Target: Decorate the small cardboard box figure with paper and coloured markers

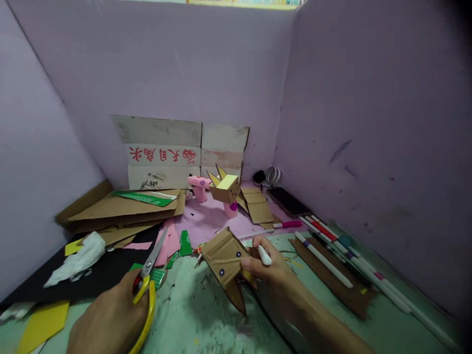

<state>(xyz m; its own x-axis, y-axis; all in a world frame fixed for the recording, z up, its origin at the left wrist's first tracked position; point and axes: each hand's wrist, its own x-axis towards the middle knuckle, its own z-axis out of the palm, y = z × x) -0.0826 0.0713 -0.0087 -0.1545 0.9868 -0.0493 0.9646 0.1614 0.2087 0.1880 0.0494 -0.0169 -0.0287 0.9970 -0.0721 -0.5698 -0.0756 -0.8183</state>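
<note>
While your right hand [276, 268] pinches the near right side of the cardboard head [221, 253] in the head view, its fingers also grip a white marker [264, 255]. The cardboard piece is over the green tabletop [177, 309], tilted, its long axis slanting from far left to its pointed ears near you on the right. Your left hand [108, 319], farther from it, is closed on the yellow-handled scissors [147, 268], whose blades point away, left of the cardboard.
</note>
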